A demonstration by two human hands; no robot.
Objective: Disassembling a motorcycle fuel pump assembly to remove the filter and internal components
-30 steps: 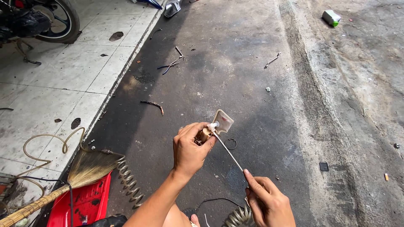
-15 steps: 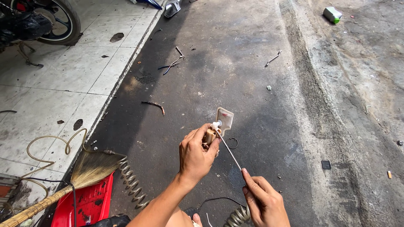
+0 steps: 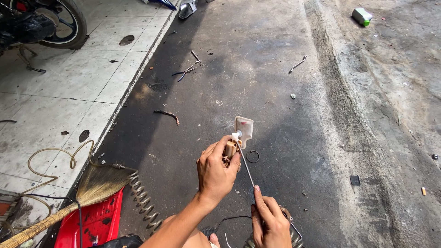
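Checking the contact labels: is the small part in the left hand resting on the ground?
No. The left hand holds the small part up in the air above the dark pavement.

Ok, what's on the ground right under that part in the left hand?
A small dark ring lies on the dark pavement just beside the small tan part held in the left hand. The ground directly beneath is covered by the hand and by the right hand holding a thin rod.

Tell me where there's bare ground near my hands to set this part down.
Bare asphalt lies ahead of the left hand, between the curved scrap and the small stone. Also rightward, between the black ring and the dark square bit. Crowded lower left: broom, coiled hose, red tray.
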